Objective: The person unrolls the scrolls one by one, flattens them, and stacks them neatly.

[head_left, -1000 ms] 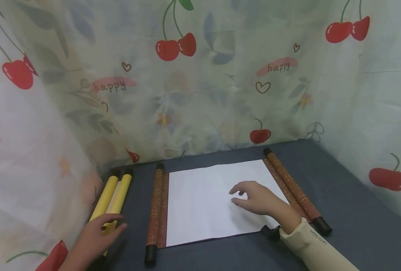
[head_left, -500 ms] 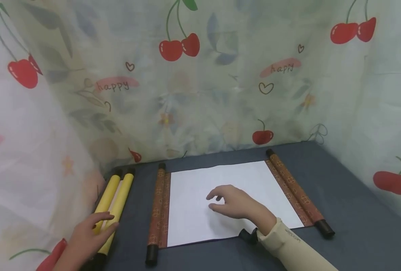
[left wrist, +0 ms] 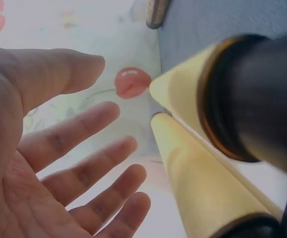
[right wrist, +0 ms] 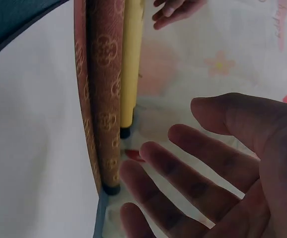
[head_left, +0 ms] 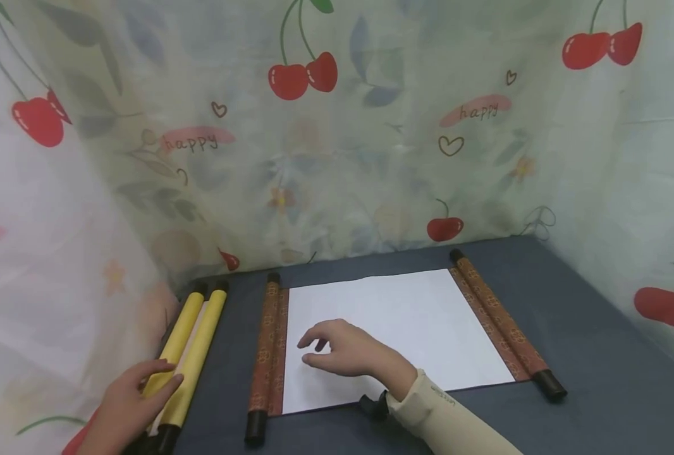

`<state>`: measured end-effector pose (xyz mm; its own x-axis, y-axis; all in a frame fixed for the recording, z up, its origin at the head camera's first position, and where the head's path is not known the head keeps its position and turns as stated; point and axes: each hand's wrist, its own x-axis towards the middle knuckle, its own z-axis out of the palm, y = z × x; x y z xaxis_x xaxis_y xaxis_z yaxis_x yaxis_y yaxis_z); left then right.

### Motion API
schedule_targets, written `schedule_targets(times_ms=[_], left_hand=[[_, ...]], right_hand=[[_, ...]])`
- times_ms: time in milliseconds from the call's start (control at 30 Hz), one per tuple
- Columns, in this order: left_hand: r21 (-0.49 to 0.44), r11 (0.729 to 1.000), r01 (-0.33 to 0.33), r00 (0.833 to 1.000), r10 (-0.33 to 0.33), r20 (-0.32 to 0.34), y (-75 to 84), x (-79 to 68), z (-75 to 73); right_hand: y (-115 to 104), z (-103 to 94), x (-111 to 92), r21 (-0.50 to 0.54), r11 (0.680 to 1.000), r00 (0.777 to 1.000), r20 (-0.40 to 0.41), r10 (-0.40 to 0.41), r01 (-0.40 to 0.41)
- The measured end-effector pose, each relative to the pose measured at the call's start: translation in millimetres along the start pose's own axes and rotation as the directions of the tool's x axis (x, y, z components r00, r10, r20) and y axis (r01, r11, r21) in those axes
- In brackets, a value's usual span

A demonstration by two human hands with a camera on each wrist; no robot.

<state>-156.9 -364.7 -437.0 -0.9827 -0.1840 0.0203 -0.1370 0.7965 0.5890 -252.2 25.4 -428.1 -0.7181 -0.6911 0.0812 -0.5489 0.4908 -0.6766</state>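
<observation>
My left hand (head_left: 129,398) hovers over the near part of a rolled yellow scroll (head_left: 205,354) with black end knobs, at the left of the table. In the left wrist view its fingers (left wrist: 89,173) are spread and hold nothing, beside the scroll's two rolls. A second scroll (head_left: 371,341) lies unrolled in the middle, a white sheet between a left brown patterned roller (head_left: 263,354) and a right brown roller (head_left: 502,316). Over the left part of that sheet is my right hand (head_left: 348,351), its fingers loosely bent with nothing between them.
Dark grey cloth (head_left: 610,379) covers the table. A curtain (head_left: 360,158) printed with cherries closes off the back and both sides. A black strap (head_left: 373,407) hangs at the right wrist.
My right hand has moved left across the white sheet, from its right part toward the left roller. The left hand has shifted slightly left and down by the yellow scroll.
</observation>
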Motion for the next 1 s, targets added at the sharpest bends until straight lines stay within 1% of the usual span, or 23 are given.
schedule_targets(times_ms=[100,200,267,400,567,667,767,833,933,1000], left_hand=[[-0.005,1.0,0.029,0.999,-0.029,0.02,-3.0,0.2,-1.5],[-0.011,0.999,0.042,0.999,-0.042,0.005,-6.5,0.2,-1.3],[-0.001,0.999,0.034,0.999,-0.035,-0.013,-9.3,-0.1,-0.3],[0.02,0.999,0.029,0.999,-0.029,-0.027,-13.0,0.7,0.0],[0.035,0.998,0.061,0.998,-0.061,0.003,-17.1,5.1,-3.5],[0.057,0.995,0.078,0.997,-0.079,0.017,-21.6,7.8,-6.1],[0.066,0.996,0.064,0.998,-0.065,0.003,-26.6,8.4,-6.7],[0.073,0.996,0.042,0.999,-0.041,-0.016,-29.7,8.5,-5.8],[0.073,0.997,0.003,0.999,0.0,-0.038,-34.3,9.3,-3.6],[0.071,0.997,-0.008,1.0,0.01,-0.02,-37.4,11.0,-2.6]], right_hand=[[-4.6,8.9,7.5,0.052,0.998,0.999,-0.007,-0.043,0.043],[-10.6,18.3,15.0,0.101,0.991,0.996,-0.014,-0.085,0.086],[-15.7,23.7,19.6,0.137,0.986,0.995,-0.008,-0.1,0.1],[-23.8,34.8,27.5,0.193,0.975,0.994,0.013,-0.111,0.106],[-29.1,46.9,34.6,0.252,0.963,0.994,0.018,-0.104,0.096],[-31.4,52.6,37.5,0.295,0.953,0.995,0.033,-0.09,0.076],[-35.0,57.2,40.4,0.334,0.941,0.995,0.058,-0.082,0.058],[-37.8,60.3,42.5,0.355,0.934,0.994,0.074,-0.079,0.048],[-43.2,65.3,45.9,0.358,0.933,0.993,0.086,-0.079,0.043],[-47.3,69.1,48.3,0.355,0.934,0.993,0.095,-0.076,0.038]])
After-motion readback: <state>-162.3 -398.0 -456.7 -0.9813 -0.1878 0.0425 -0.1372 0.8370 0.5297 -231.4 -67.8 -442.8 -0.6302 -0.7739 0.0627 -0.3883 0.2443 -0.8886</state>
